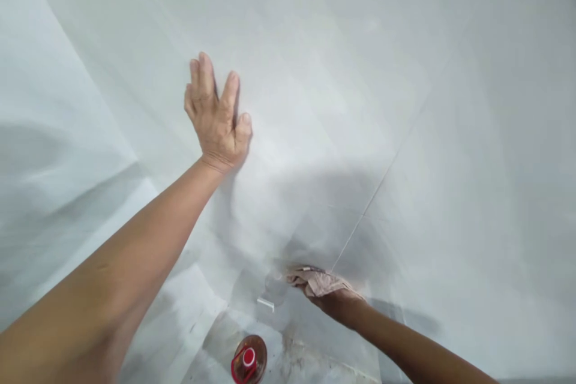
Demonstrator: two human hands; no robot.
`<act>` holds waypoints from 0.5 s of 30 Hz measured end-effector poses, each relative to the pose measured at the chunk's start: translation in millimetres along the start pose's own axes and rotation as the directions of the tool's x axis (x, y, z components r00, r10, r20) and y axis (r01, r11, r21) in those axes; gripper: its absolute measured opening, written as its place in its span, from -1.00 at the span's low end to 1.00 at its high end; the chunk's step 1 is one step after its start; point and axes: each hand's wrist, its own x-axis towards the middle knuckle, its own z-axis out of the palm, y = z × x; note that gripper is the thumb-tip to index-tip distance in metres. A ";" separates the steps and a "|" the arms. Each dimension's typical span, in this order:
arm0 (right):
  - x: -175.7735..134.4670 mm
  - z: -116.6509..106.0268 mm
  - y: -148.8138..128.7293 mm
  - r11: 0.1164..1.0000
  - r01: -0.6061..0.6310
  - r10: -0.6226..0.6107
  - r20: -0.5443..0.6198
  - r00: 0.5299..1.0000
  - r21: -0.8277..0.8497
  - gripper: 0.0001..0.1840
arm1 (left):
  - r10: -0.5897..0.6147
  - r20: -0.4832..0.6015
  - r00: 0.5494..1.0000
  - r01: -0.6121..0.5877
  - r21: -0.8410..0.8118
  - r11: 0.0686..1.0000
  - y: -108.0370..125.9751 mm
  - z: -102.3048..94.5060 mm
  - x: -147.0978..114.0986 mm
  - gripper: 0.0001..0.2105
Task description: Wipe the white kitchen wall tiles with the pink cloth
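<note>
My left hand (218,114) lies flat against the pale grey tiled wall (315,90), fingers spread and holding nothing. Lower down and to the right, my right hand (339,305) grips a crumpled pinkish-beige cloth (319,282) and presses it to the wall near the bottom of a thin joint line (382,183). The cloth covers most of the fingers of that hand.
Below stands a brownish see-through bottle (260,351) with a red cap and red handle, on a stained tiled floor (310,354). A small white strip (265,303) shows near the wall's foot. Another wall (54,132) meets this one at the left.
</note>
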 end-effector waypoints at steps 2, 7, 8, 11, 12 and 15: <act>-3.3 -5.9 -2.2 0.999 0.026 -0.025 0.013 1.000 -0.026 -0.50 | -0.056 0.034 0.998 0.055 0.003 0.998 8.0 -4.2 -0.5 -0.16; -5.0 -65.3 -6.5 0.987 0.078 -0.091 -0.085 0.992 -0.138 -0.51 | -0.088 0.071 0.994 0.085 0.048 0.995 19.6 -9.8 -1.6 -0.19; -3.9 -88.0 -9.1 0.975 0.099 -0.126 -0.129 0.984 -0.201 -0.46 | -0.082 0.072 0.994 0.077 0.068 0.995 20.2 -9.9 -1.6 -0.19; 5.9 -173.2 -29.4 0.805 0.102 -0.359 -0.343 0.868 -0.584 -0.38 | -0.048 0.059 0.997 0.041 0.124 0.991 21.3 -9.7 -1.5 -0.20; 11.6 -203.1 -40.5 0.713 0.031 -0.444 -0.417 0.794 -0.700 -0.38 | -0.040 0.054 0.998 0.032 0.136 0.990 21.7 -9.8 -1.6 -0.21; 33.5 -272.6 -77.7 0.574 -0.274 -0.540 -0.609 0.581 -0.771 -0.24 | -0.037 0.057 0.998 0.028 0.154 0.988 22.6 -10.4 -2.8 -0.23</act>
